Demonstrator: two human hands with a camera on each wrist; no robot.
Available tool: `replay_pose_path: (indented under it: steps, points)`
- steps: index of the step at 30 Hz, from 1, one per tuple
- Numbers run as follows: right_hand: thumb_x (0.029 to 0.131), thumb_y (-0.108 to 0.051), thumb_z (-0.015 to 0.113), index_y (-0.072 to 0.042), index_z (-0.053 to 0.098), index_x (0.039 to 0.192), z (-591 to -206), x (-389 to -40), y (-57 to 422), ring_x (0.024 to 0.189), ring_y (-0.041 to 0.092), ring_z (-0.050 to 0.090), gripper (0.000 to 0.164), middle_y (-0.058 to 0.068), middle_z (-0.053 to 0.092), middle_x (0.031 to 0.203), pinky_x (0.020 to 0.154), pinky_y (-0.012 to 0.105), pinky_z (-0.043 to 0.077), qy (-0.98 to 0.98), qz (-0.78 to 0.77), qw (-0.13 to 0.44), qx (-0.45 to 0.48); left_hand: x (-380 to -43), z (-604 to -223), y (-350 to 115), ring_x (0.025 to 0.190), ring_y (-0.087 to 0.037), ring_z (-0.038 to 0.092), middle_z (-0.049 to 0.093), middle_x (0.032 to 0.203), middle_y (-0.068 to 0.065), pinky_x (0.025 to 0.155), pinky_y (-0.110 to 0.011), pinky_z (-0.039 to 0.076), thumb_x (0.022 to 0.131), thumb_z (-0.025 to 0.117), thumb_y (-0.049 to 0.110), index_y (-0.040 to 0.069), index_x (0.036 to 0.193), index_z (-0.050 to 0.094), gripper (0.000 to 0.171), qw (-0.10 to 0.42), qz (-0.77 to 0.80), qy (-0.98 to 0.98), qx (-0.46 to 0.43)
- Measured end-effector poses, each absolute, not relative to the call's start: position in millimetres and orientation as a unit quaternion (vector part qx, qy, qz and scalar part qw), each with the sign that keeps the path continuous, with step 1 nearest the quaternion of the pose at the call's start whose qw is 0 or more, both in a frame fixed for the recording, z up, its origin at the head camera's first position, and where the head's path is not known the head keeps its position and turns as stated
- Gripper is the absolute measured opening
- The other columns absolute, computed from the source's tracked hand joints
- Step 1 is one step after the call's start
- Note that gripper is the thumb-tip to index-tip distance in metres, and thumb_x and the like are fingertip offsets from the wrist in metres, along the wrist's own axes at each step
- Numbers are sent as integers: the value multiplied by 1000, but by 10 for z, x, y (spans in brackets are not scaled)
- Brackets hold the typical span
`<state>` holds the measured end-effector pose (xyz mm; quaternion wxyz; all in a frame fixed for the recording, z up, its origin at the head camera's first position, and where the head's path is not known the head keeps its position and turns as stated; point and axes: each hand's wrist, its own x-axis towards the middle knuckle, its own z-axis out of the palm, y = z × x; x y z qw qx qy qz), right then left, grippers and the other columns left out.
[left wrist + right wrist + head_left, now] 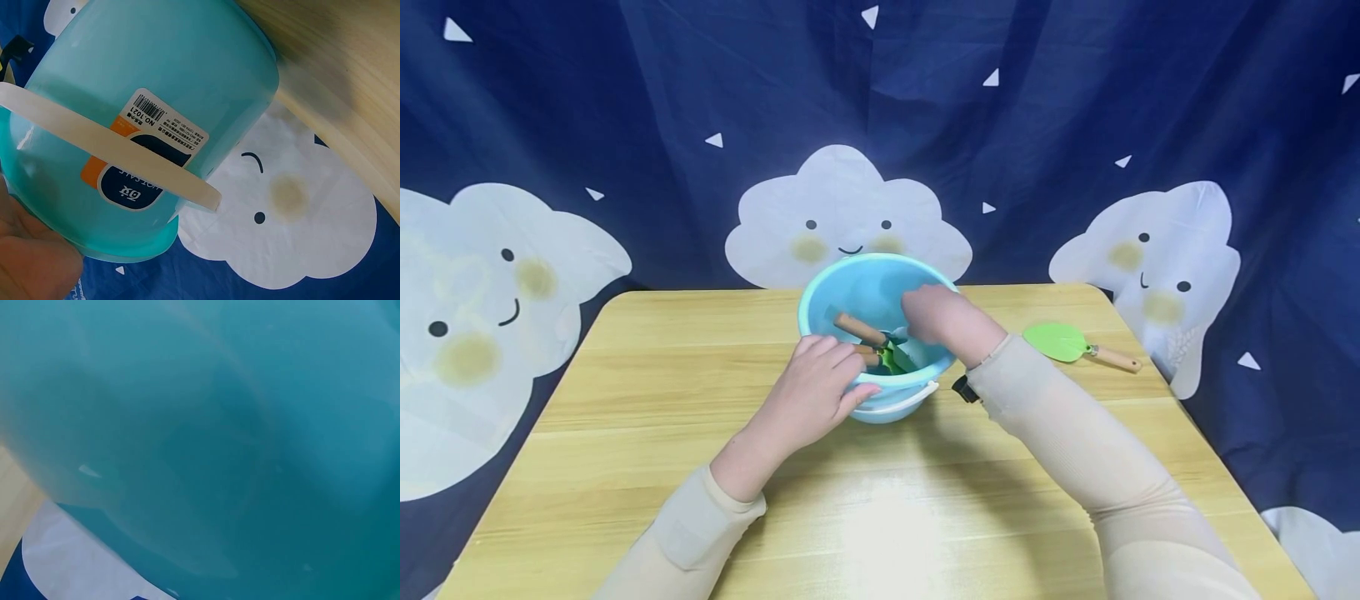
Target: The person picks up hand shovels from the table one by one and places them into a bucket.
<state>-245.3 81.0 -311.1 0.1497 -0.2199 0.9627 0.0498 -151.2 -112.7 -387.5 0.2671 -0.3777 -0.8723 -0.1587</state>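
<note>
A light blue bucket (820, 293) stands upright on the table, with its white handle (119, 150) hanging down against the near side. My left hand (811, 392) grips the near left of the rim, fingers over the edge and thumb outside. Over the right side of the rim, my right hand (942, 317) reaches down into the bucket; its fingertips are hidden, so what it touches or holds is unclear. Inside lie wooden-handled tools, one with a brown handle (859, 328) and one with a green metal part (891, 358). The bucket's wall (206, 450) fills most of the right wrist view.
To the right of the bucket lies a small trowel with a green blade (1056, 342) and wooden handle. The wooden table (662, 367) ends at the back against a dark blue curtain (662, 67) with white clouds.
</note>
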Motion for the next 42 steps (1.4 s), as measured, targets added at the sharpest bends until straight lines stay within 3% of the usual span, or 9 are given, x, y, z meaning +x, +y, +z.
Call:
replay_pose_path:
  steps: [16,26,35,42]
  points:
    - [98,-15,62,-1,63,117,-3121,-2472,814,93,24,60,23,12,65,104,90,40,50,966,30,154,-207,-1515,-3873,-1129,85,-21,52,60,87,1,87,-40,37,105,25,58,13,79,50,58,266,-159,-872,-379]
    - [97,-18,64,0,63,116,-3086,-2463,828,93,25,61,26,14,66,106,89,41,51,972,15,121,-202,-1510,-3871,-1132,86,-22,52,62,91,0,88,-41,38,106,26,57,12,80,52,58,265,-163,-872,-378]
    - [96,-18,64,-4,61,95,-2983,-2411,871,75,22,51,14,7,56,80,75,36,46,973,5,95,-210,-1513,-3881,-1127,86,-21,53,63,93,0,88,-41,38,106,26,56,12,81,53,57,265,-161,-872,-378]
    - [94,-24,68,-7,60,77,-2870,-2334,928,68,22,49,25,3,47,66,67,35,46,972,-11,73,-222,-1518,-3885,-1128,86,-21,53,64,94,1,88,-41,38,106,27,56,12,81,53,56,267,-162,-871,-379]
